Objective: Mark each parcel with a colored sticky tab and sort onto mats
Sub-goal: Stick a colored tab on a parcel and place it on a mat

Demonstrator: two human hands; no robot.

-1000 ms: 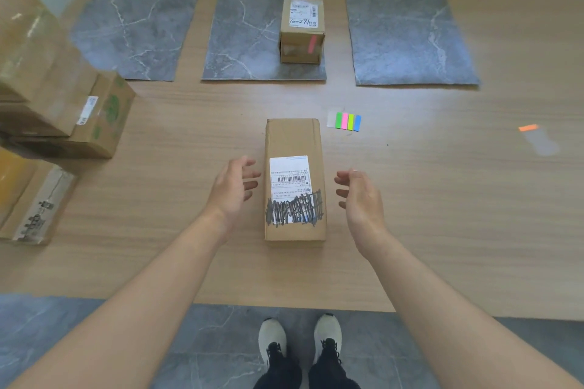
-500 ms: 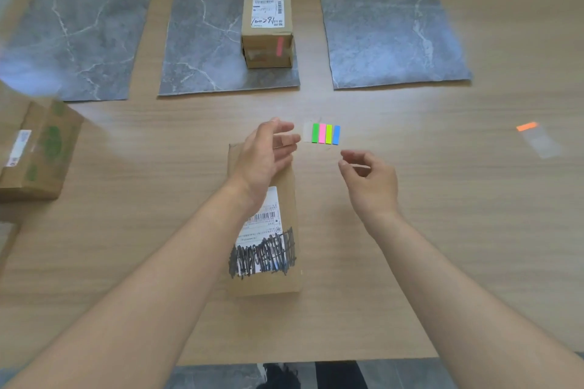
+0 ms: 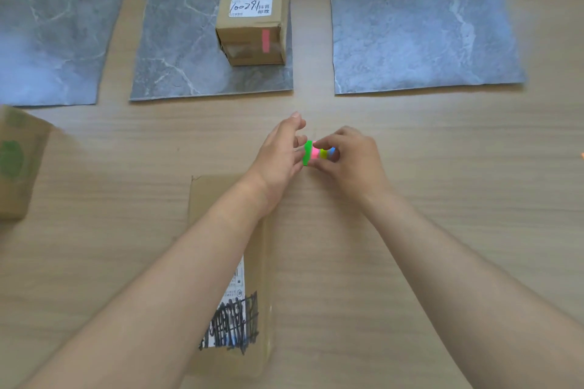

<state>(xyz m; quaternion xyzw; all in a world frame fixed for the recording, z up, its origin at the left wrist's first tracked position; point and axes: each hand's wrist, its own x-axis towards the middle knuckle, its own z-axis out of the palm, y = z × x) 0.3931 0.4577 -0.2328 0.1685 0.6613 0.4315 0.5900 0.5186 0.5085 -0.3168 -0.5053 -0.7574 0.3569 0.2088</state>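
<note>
step: picking a tab off the sticky tab pad [image 3: 317,153]; marking of the near parcel [image 3: 207,199] is judged not yet started
change: 1 s ago both hands flanked the near parcel; 0.5 s ago they were reaching, pad flat on the table [image 3: 442,230] and untouched; now both hands are on the pad
meaning: parcel is released and left lying, and the person has gone to fetch a colour, so tab choice comes next
right hand [image 3: 350,158]: fingers curled over the yellow/blue end of the pad, pinching it
left hand [image 3: 278,151]: fingers mostly straight, tips against the green end; thumb sticks out forward, clear of the pad, so no pinch is seen
pad: 4 colours showing (green, pink, yellow, blue), strip looks bowed between the hands; cannot tell if it is lifted or which tab is being peeled
near parcel: long carton lying flat on the table, close to the person and partly under the left forearm; scribbled-over label [image 3: 235,325] faces up, no tab visible on it
mats: 3 grey marble-look mats across the far side: left mat [image 3: 53,25], middle mat [image 3: 177,50], right mat [image 3: 420,25]
sorted so far: 1 tagged parcel [image 3: 252,9] on the middle mat with a pink tab [image 3: 266,40] on its front face; a 2nd box behind it is cut off by the frame
other: carton with green print [image 3: 15,164] at the left edge of the table
</note>
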